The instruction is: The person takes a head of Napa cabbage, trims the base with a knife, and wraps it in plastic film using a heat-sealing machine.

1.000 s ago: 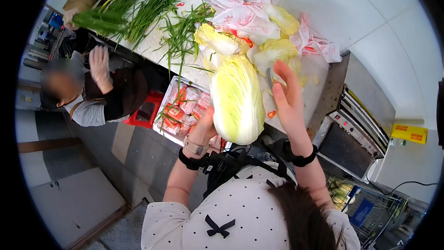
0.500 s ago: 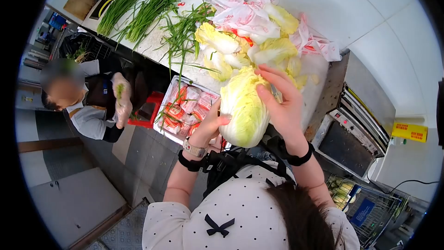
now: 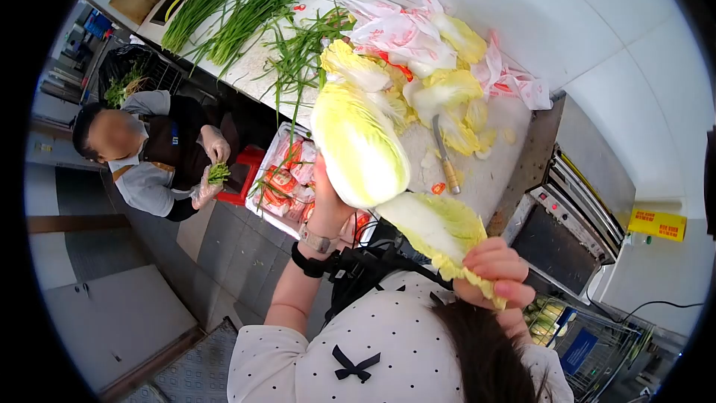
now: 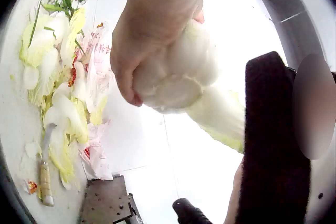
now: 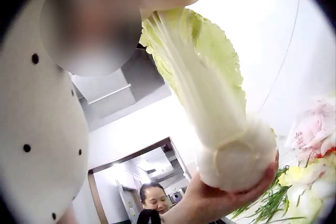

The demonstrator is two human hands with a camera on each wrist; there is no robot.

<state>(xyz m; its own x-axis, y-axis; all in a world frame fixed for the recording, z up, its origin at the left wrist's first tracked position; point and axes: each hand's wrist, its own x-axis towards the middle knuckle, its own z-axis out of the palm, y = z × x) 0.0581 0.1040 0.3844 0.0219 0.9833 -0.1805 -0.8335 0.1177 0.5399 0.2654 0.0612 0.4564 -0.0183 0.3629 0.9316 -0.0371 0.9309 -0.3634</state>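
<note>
My left hand (image 3: 333, 205) holds a Chinese cabbage (image 3: 358, 145) from the side near its base, the leafy top tilted away over the counter. The left wrist view shows the fingers curled round the pale cut base (image 4: 179, 91). With my right hand (image 3: 496, 272) I pinch the tip of an outer leaf (image 3: 432, 224), which is bent down and away from the head. In the right wrist view, the leaf's white rib (image 5: 210, 95) runs to the cabbage base. A knife (image 3: 444, 157) with a curved blade and wooden handle lies on the counter, untouched.
Loose cabbage leaves (image 3: 447, 89) and plastic bags (image 3: 399, 33) lie on the counter (image 3: 511, 123). Green stalks (image 3: 246, 19) spread to the left. Below stands a box of packets (image 3: 280, 179). Another person (image 3: 160, 153) sits at left, holding greens. A metal appliance (image 3: 574, 194) stands at right.
The cabbage has been turned, then shifted left, and an outer leaf now bends away from it. My right hand went from the head's side down to the right with the leaf tip.
</note>
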